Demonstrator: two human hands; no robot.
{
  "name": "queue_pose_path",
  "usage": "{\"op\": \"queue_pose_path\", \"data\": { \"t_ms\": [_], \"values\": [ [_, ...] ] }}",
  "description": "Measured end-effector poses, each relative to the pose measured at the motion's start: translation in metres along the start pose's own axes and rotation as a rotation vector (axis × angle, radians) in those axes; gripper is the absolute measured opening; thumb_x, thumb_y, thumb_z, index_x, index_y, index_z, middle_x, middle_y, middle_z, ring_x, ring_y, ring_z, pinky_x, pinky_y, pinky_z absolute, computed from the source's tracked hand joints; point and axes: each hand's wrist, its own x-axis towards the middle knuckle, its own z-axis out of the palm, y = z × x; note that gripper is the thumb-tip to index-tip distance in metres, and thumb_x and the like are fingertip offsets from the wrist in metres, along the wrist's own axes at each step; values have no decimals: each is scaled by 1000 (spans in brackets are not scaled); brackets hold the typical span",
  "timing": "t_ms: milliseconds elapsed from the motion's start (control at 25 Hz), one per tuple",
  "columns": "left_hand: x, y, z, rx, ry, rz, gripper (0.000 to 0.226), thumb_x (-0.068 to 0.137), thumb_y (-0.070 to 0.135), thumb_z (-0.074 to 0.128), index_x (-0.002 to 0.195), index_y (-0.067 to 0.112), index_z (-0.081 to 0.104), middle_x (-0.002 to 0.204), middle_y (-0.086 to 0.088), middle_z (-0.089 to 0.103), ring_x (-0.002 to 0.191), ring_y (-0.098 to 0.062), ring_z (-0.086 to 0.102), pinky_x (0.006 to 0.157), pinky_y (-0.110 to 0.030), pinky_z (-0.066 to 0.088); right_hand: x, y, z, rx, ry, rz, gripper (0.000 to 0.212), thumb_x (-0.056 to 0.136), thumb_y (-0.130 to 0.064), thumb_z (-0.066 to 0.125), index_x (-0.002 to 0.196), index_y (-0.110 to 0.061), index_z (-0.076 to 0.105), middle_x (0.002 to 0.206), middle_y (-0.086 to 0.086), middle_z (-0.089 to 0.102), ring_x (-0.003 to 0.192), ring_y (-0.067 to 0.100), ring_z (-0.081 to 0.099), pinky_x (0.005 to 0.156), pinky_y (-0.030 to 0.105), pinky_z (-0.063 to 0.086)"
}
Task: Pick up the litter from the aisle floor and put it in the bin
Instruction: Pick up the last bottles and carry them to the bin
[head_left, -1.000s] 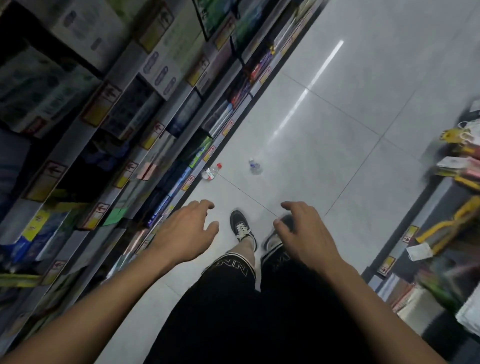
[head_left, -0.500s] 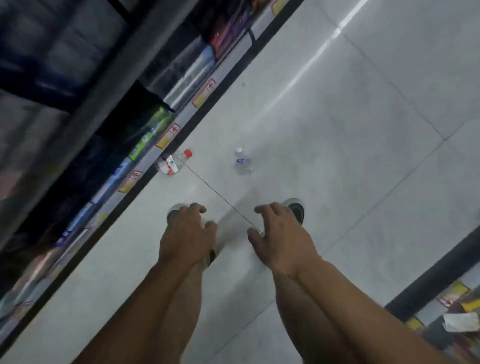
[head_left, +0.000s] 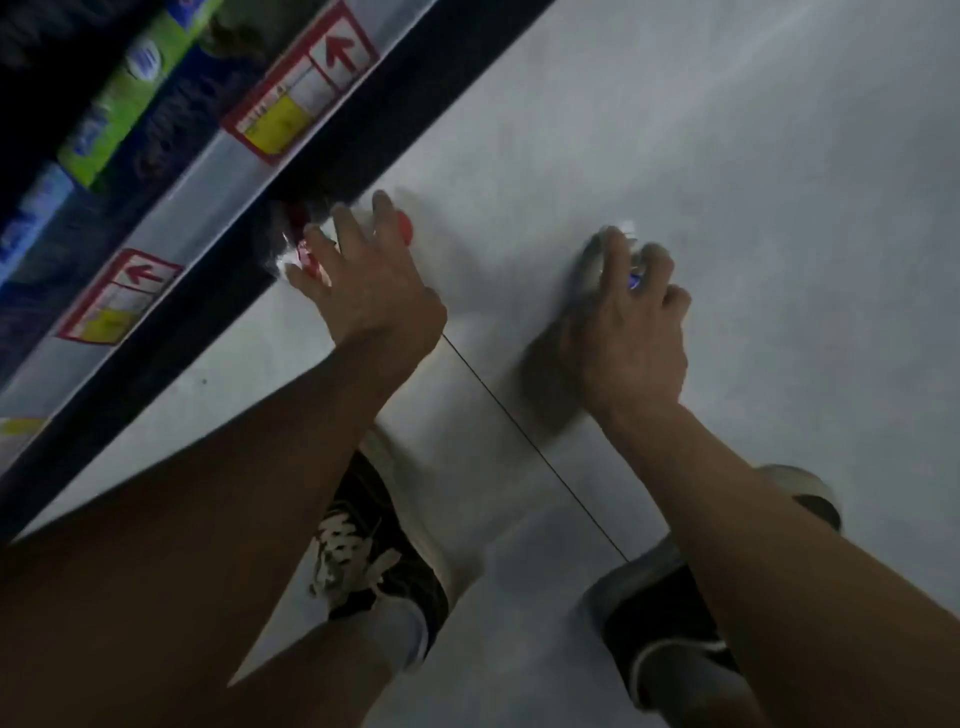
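Two clear plastic bottles lie on the grey aisle floor (head_left: 753, 182). The red-capped bottle (head_left: 404, 232) sits against the black shelf base, and my left hand (head_left: 369, 291) reaches down over it with fingers spread and wrapped across its body. To the right, my right hand (head_left: 628, 332) curls its fingers over the small blue-labelled bottle (head_left: 635, 278), whose pale top (head_left: 626, 227) pokes out beyond the fingertips. Motion blur hides the exact grip. No bin is in view.
A store shelf with red and yellow price tags (head_left: 306, 98) runs along the left, with a black kick plate (head_left: 374, 130) at floor level. My two dark shoes (head_left: 374, 540) (head_left: 670, 618) stand just behind my hands. A thin tile joint (head_left: 519, 441) crosses between them.
I have bent much lower and the view has closed in on the floor. Both hands dropped from above my feet onto the two bottles, left on the red-capped one, right on the blue-labelled one.
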Motion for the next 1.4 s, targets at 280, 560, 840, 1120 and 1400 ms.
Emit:
{"op": "queue_pose_path", "data": {
  "t_ms": [280, 560, 840, 1120, 1400],
  "values": [
    [-18, -13, 19, -83, 148, 170, 44, 90, 22, 70, 128, 18, 50, 118, -16, 58, 95, -34, 64, 70, -40, 52, -25, 16, 2, 113, -54, -151, 61, 90, -17, 63, 142, -34, 37, 140, 12, 34, 117, 35, 41, 61, 40, 48],
    [-163, -25, -127, -487, 4, 304, 43, 90, 28, 68, 127, 16, 48, 98, -10, 65, 86, -23, 59, 74, -39, 51, -158, 7, -134, 161, -93, -66, 78, 89, -37, 71, 153, -24, 28, 133, 6, 42, 112, 24, 46, 86, 40, 54],
    [-299, -77, -387, -591, -193, 468, 36, 89, 26, 72, 112, 27, 44, 92, 4, 64, 87, -19, 63, 79, -33, 52, -303, -58, -371, 214, -181, -69, 70, 87, -40, 68, 145, -31, 30, 133, -1, 33, 87, 20, 63, 69, 33, 59],
    [-407, -165, -605, -438, 5, 634, 28, 86, 33, 65, 104, 31, 43, 80, 0, 70, 80, -36, 66, 67, -45, 54, -423, -134, -594, 130, -94, -319, 70, 88, -48, 62, 147, -30, 30, 136, 1, 52, 99, 27, 64, 74, 42, 56],
    [-492, -276, -678, -368, 229, 444, 34, 88, 42, 68, 112, 27, 49, 89, -5, 73, 87, -38, 68, 67, -40, 50, -479, -188, -680, -47, -70, -554, 65, 89, -51, 62, 145, -31, 34, 138, -3, 53, 103, 32, 64, 77, 41, 55]
  ]
}}
